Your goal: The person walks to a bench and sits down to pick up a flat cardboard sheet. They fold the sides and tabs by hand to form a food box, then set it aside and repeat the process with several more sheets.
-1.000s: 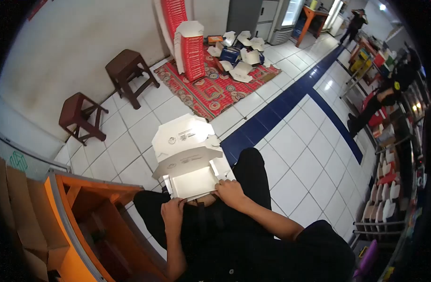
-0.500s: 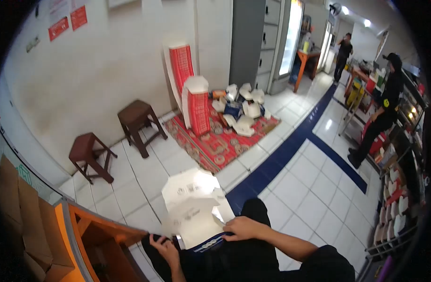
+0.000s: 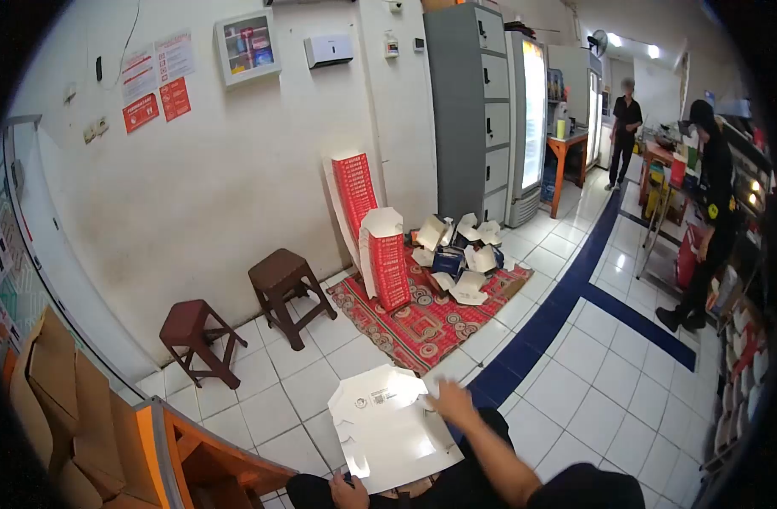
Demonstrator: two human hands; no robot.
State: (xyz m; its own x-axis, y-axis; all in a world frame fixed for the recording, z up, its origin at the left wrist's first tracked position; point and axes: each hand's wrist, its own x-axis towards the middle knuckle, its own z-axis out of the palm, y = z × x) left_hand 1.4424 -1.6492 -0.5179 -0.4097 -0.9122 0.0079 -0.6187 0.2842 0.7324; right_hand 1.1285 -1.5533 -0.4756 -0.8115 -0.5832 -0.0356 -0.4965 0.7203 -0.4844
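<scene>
A white cardboard takeaway box [image 3: 397,437], unfolded nearly flat with its inner side up, lies across my lap. Small printed marks and a barcode show on its far panel. My left hand [image 3: 348,492] is at the near left corner of the box, fingers curled against its edge. Beside the far right edge is my right hand [image 3: 452,401], smeared by motion, with its fingers pointing up and away from me. The box's underside is hidden.
Tall red-and-white carton stacks [image 3: 387,263] and a pile of folded boxes [image 3: 456,259] stand on a red patterned mat [image 3: 422,327]. Two brown stools [image 3: 286,284] are by the wall. An orange wooden shelf [image 3: 210,454] is close at left. Two people [image 3: 715,195] stand at right and farther back.
The view has tilted up. The box's raised flap has gone down, so it lies flatter, and its blue printed edge no longer shows. My right hand has moved from the near edge to the far right side.
</scene>
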